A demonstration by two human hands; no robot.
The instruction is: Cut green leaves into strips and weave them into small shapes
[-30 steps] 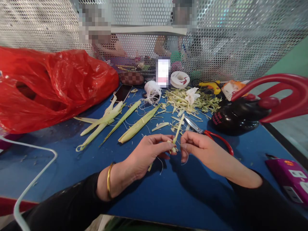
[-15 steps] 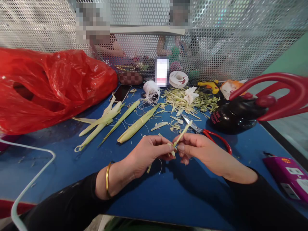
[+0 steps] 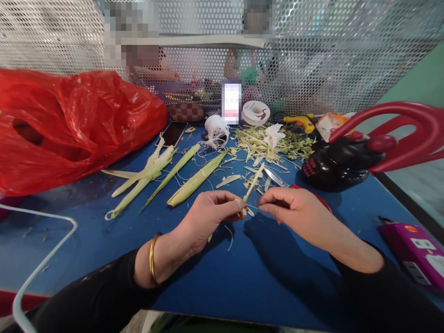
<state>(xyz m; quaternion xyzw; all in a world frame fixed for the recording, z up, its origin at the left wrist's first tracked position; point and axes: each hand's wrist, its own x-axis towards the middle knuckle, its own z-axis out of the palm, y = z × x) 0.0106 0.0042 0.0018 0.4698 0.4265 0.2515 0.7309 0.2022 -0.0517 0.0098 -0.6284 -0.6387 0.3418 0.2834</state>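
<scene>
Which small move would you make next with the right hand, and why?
I would probably pass the thread around the base of the pale stalk, close to the left fingers. The left hand pinches the stalk's lower end with its tip free, and the thread spans the short gap from there to the right hand, whose fingers appear to grip it.

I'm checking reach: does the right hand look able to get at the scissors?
Probably yes: the scissors lie just beyond the right hand, which partly hides them, and nothing visible blocks the way, though it may have to release the thread it pinches.
</scene>
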